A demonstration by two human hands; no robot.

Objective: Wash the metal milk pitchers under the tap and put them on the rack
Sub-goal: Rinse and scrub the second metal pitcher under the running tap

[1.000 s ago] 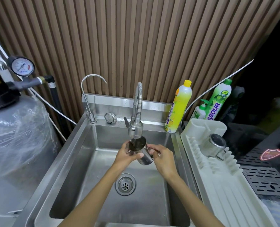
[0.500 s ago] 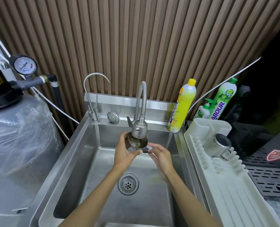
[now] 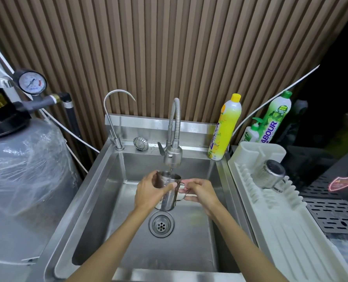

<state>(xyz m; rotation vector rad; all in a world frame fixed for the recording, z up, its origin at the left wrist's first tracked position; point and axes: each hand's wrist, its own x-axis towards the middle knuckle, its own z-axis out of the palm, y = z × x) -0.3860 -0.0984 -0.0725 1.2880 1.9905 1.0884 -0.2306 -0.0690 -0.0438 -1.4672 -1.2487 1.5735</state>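
A metal milk pitcher (image 3: 170,197) is held upright over the steel sink (image 3: 191,245), just under the flexible tap's spray head (image 3: 172,157). A thin stream of water falls into its mouth. My left hand (image 3: 148,192) wraps around its body from the left. My right hand (image 3: 201,190) pinches its handle on the right. A second metal pitcher (image 3: 270,177) lies on its side at the far end of the white drying rack (image 3: 287,237), right of the sink.
A drain (image 3: 161,224) sits below the pitcher. A slim gooseneck tap (image 3: 113,119) and a strainer plug (image 3: 141,143) stand on the sink's back ledge. Yellow (image 3: 226,127) and green (image 3: 275,117) detergent bottles stand at the right, a wrapped filter tank (image 3: 20,180) at the left.
The pitcher went from tilted with its mouth towards me to upright, and both hands lowered it a little below the spray head. My right hand now holds the handle.
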